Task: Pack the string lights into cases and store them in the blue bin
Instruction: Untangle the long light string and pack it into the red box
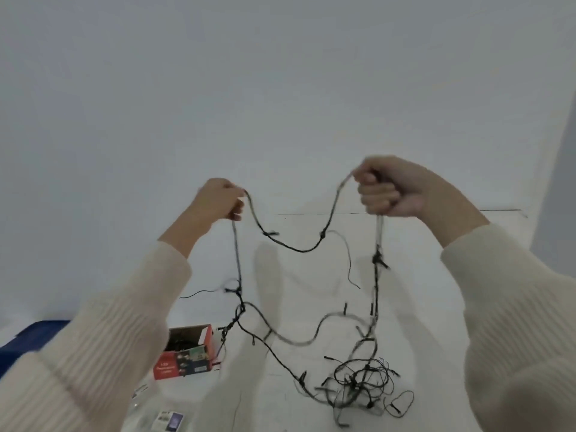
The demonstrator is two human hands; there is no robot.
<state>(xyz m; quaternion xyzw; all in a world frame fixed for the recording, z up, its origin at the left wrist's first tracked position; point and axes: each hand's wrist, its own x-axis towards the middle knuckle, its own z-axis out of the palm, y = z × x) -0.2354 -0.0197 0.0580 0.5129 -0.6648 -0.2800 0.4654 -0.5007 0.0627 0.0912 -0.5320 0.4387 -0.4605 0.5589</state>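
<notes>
Container on floor: red cardboard case [187,353] standing on the white surface [417,307], lower left of centre; top flaps open; dark contents inside, apparently coiled wire.
Container at left edge: blue bin [28,338], only a dark blue corner in view; contents not visible.
Task item: string lights [299,249], thin dark wire with small dark bulb sockets spaced along it.
Item position: one span sags between the two raised hands; a strand hangs down from each hand to the white surface.
Item remainder: loose tangle of loops [358,381] lying on the surface at lower right, well apart from the case.
Grip, left: left hand [219,199] raised, fingers curled round the wire.
Grip, right: right hand [386,188] raised slightly higher, fist clenched round the wire.
Clothing: cream ribbed sleeves [109,338] on both forearms.
Obscured: left sleeve covers most of the bin.
Blurred: the hanging strands are smeared, so bulb count cannot be told.
Cut off: small packets [168,420] at the bottom edge, print unreadable.
Box print: white lettering on the case front, mostly illegible.
</notes>
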